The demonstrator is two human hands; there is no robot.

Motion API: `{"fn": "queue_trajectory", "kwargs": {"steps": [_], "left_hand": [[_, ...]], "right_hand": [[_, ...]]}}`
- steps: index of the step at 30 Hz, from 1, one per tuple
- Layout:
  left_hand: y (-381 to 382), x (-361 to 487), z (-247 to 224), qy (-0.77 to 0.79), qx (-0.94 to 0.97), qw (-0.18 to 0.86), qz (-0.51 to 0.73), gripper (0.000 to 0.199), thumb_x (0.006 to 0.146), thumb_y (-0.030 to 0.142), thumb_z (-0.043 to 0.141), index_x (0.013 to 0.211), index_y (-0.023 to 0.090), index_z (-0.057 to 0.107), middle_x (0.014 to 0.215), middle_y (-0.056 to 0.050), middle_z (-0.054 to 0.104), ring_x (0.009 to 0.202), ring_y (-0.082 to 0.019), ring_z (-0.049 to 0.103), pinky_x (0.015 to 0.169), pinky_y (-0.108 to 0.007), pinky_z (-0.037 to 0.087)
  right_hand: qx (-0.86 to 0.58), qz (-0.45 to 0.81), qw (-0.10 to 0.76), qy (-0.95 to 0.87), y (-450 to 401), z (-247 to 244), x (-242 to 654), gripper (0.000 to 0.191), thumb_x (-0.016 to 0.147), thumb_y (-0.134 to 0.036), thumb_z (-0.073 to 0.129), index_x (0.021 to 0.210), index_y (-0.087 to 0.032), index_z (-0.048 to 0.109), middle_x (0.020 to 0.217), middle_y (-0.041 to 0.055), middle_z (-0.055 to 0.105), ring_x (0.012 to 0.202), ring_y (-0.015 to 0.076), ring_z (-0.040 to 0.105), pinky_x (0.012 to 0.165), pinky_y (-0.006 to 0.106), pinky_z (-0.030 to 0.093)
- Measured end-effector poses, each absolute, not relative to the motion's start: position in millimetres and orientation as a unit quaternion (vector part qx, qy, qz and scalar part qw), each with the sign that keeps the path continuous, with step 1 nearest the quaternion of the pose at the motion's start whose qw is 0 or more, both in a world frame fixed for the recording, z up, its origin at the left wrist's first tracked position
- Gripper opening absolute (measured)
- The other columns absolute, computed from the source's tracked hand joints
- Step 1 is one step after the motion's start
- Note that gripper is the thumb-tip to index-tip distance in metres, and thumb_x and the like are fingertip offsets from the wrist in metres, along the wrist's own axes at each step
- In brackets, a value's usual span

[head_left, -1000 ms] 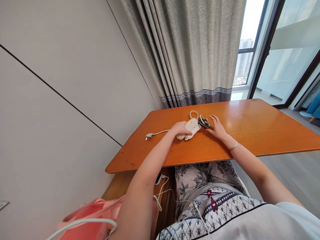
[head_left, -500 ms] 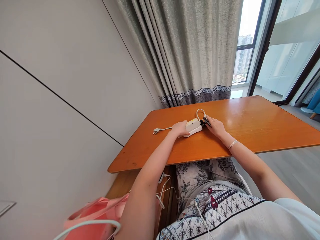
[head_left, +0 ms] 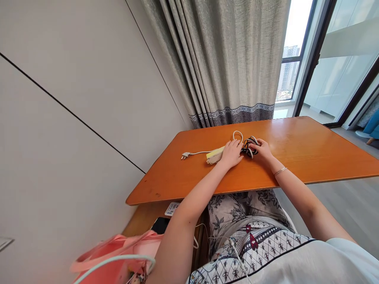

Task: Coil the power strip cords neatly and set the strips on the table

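Power strip (head_left: 215, 155) lies on the bench (head_left: 296, 150), its yellow-edged left end exposed, its right end under the left hand (head_left: 233, 154). Change noted: left hand now sits further right than half a second ago, off the left end and over the end nearest the cord bundle (head_left: 248, 145). Left fingers slightly parted across the strip; cannot tell whether they grip or only press. Right hand (head_left: 263, 150), open beside the bundle a second ago, now has bent fingers and thumb nearly together, pinching the black and white loops at their right side. Loops show more fully than in the preceding view. Judgement: handling centres on the cords now, with the strip likely steadied by the left. White plug (head_left: 186, 156) rests well apart to the left, prongs outward, touched by neither hand.
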State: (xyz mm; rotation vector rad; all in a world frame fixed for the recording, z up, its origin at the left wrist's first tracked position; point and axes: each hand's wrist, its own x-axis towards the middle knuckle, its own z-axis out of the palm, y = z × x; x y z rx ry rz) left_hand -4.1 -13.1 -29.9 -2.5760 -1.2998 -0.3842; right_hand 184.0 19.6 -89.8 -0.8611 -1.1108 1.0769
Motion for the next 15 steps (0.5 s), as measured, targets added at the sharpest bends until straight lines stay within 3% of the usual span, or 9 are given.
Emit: {"fn": "queue_trajectory", "kwargs": {"steps": [5, 8, 11, 15], "left_hand": [[-6, 22, -39, -0.407, -0.897, 0.096, -0.144, 0.043, 0.087, 0.024, 0.063, 0.128, 0.013, 0.058, 0.137, -0.015, 0.060, 0.121, -0.029, 0.058, 0.104, -0.041, 0.042], [-2, 23, -42, -0.409, -0.894, 0.089, -0.159, 0.030, 0.089, 0.022, 0.060, 0.118, 0.017, 0.063, 0.132, -0.013, 0.063, 0.115, -0.028, 0.061, 0.099, -0.041, 0.044], [-1, 16, -43, -0.391, -0.905, 0.075, -0.149, 0.017, 0.090, 0.020, 0.056, 0.104, 0.018, 0.067, 0.113, -0.010, 0.071, 0.105, -0.025, 0.065, 0.098, -0.040, 0.043], [-7, 6, -42, -0.349, -0.928, 0.055, -0.115, 0.018, 0.085, 0.012, 0.053, 0.093, 0.019, 0.068, 0.092, -0.007, 0.075, 0.090, -0.022, 0.067, 0.099, -0.040, 0.040]], "right_hand": [[-0.384, 0.462, 0.638, -0.481, 20, -88, 183, 0.049, 0.052, -0.053, 0.087, 0.082, -0.018, 0.068, 0.073, 0.0029, 0.070, 0.066, 0.0163, 0.063, 0.067, 0.032, 0.053], [-0.394, 0.437, 0.652, -0.477, 20, -87, 182, 0.048, 0.053, -0.052, 0.086, 0.083, -0.017, 0.071, 0.076, 0.0023, 0.071, 0.070, 0.0160, 0.061, 0.069, 0.031, 0.050], [-0.407, 0.406, 0.679, -0.456, 23, -85, 186, 0.043, 0.055, -0.049, 0.086, 0.081, -0.017, 0.073, 0.077, 0.0021, 0.070, 0.076, 0.0164, 0.060, 0.072, 0.030, 0.048], [-0.421, 0.381, 0.723, -0.393, 30, -85, 199, 0.041, 0.058, -0.053, 0.082, 0.072, -0.017, 0.067, 0.065, -0.0009, 0.062, 0.063, 0.0117, 0.053, 0.062, 0.027, 0.043]]}}
